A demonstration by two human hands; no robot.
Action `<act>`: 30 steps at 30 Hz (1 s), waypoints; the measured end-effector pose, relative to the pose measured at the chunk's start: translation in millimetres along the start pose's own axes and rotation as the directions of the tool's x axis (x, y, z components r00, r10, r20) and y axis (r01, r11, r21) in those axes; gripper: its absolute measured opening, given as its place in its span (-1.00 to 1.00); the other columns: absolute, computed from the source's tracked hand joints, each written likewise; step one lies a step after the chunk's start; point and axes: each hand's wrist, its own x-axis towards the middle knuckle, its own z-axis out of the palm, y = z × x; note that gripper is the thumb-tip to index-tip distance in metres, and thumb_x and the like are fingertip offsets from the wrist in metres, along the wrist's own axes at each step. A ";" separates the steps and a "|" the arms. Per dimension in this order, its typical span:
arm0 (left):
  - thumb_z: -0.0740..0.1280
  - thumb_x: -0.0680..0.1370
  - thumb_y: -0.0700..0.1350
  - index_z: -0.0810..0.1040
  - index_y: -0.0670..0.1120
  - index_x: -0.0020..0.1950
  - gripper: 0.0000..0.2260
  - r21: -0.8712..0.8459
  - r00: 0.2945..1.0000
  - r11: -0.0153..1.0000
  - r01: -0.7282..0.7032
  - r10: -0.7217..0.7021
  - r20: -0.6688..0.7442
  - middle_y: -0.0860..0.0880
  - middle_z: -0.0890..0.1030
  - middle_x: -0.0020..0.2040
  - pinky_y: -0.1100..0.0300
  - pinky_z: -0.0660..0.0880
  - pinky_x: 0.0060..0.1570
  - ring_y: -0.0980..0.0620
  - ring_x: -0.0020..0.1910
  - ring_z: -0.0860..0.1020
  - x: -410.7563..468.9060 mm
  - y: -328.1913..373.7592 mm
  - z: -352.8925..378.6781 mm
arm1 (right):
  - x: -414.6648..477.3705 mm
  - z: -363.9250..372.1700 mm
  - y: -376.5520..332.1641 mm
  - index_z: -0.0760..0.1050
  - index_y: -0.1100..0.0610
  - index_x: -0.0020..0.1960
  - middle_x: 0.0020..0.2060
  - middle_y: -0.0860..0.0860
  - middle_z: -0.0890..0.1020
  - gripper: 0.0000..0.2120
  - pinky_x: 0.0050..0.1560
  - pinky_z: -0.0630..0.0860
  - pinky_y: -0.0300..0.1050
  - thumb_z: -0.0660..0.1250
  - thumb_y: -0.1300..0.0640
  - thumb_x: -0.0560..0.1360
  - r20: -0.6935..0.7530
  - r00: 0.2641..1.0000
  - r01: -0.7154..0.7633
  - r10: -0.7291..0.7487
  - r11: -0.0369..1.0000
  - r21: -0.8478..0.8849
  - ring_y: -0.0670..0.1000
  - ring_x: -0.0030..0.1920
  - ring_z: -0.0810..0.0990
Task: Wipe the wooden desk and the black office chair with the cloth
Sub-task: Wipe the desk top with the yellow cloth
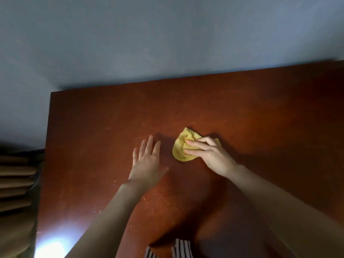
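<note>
The right hand (pixel 208 153) pinches the bunched yellow cloth (pixel 183 147) against the mid-bench (pixel 260 112) surface, apparently to bear down while wiping, as the left hand (pixel 146 161), fingers spread flat just beside it, seemingly braces the reaching body.

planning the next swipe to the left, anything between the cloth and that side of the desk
Yes: the left hand lies flat on the desk just left of the cloth. Beyond it only pale specks show.
</note>
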 end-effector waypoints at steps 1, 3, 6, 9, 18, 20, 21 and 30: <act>0.28 0.57 0.06 -0.13 -0.04 0.57 -0.25 0.002 1.000 1.000 0.003 -0.003 -0.009 -0.04 -0.28 0.56 -0.05 -0.27 0.45 -0.06 0.53 -0.28 4.5 2.4 0.6 | 14.0 -4.0 12.3 0.59 -0.09 0.19 0.25 -0.10 0.55 -0.60 0.10 0.27 -0.17 0.13 0.16 0.48 -0.001 1.000 -0.005 0.005 1.000 -0.007 -0.02 0.14 0.37; 0.27 0.57 0.09 -0.16 -0.03 0.57 -0.23 0.014 1.000 1.000 0.013 -0.012 -0.027 -0.04 -0.31 0.55 -0.05 -0.28 0.45 -0.05 0.52 -0.30 15.5 9.6 1.6 | 38.9 -11.0 38.9 0.57 -0.10 0.22 0.28 -0.08 0.54 -0.61 0.06 0.38 0.00 0.24 0.24 0.49 -0.005 0.999 -0.034 0.034 0.999 -0.010 0.04 0.18 0.40; 0.28 0.55 0.14 -0.21 -0.04 0.57 -0.18 0.038 0.999 0.999 0.011 -0.009 -0.051 -0.04 -0.34 0.54 -0.06 -0.29 0.44 -0.06 0.52 -0.32 31.4 20.9 1.7 | 67.5 -18.2 73.0 0.54 -0.07 0.26 0.31 -0.03 0.51 -0.52 0.13 0.42 0.13 0.35 0.36 0.45 -0.009 0.995 -0.100 0.100 0.995 -0.006 0.12 0.22 0.43; 0.30 0.52 0.19 -0.27 -0.06 0.55 -0.11 0.017 0.997 1.000 0.024 -0.023 -0.076 -0.05 -0.36 0.53 -0.05 -0.29 0.45 -0.05 0.51 -0.34 44.4 30.8 4.7 | 89.4 -24.7 96.3 0.51 -0.06 0.29 0.35 -0.03 0.47 -0.50 0.19 0.39 0.17 0.28 0.40 0.49 -0.056 0.959 -0.276 0.277 0.961 0.020 0.15 0.24 0.39; 0.22 0.42 0.37 -0.28 -0.16 0.53 0.01 0.010 0.966 1.000 0.020 -0.017 -0.257 -0.16 -0.32 0.53 -0.02 -0.34 0.43 -0.06 0.45 -0.41 70.0 42.9 21.8 | 89.1 -0.1 56.6 0.59 -0.01 0.20 0.23 0.00 0.58 -0.50 -0.04 0.37 -0.04 0.24 0.41 0.40 -0.306 0.878 -0.371 0.368 0.927 0.053 0.14 0.01 0.43; 0.14 0.38 0.43 -0.11 -0.21 0.55 0.01 0.061 0.959 0.998 0.032 -0.013 -0.282 -0.24 -0.12 0.55 -0.10 -0.19 0.45 -0.13 0.51 -0.23 73.5 43.5 24.8 | 65.7 4.6 45.7 0.59 -0.04 0.20 0.22 -0.03 0.58 -0.52 -0.02 0.31 -0.10 0.26 0.36 0.39 -0.282 0.927 -0.250 0.248 0.968 0.028 0.04 0.01 0.38; 0.10 0.35 0.45 -0.01 -0.25 0.54 0.01 0.093 0.958 0.995 0.045 -0.017 -0.287 -0.28 0.01 0.54 -0.16 -0.08 0.43 -0.18 0.52 -0.10 75.7 43.4 27.1 | 54.0 6.5 40.4 0.59 -0.05 0.20 0.23 -0.06 0.58 -0.55 -0.02 0.33 -0.09 0.24 0.33 0.42 -0.267 0.939 -0.216 0.216 0.976 0.029 0.02 0.01 0.38; 0.13 0.24 0.56 -0.36 -0.18 0.50 0.19 0.295 0.983 0.955 0.040 0.016 -0.185 -0.22 -0.31 0.52 -0.36 -0.19 0.37 -0.23 0.51 -0.25 68.3 38.1 32.1 | -23.5 -14.1 67.5 0.41 -0.10 0.31 0.29 -0.07 0.50 -0.55 0.08 0.30 -0.12 0.11 0.23 0.49 -0.008 0.986 0.164 -0.165 0.983 -0.077 0.03 0.14 0.42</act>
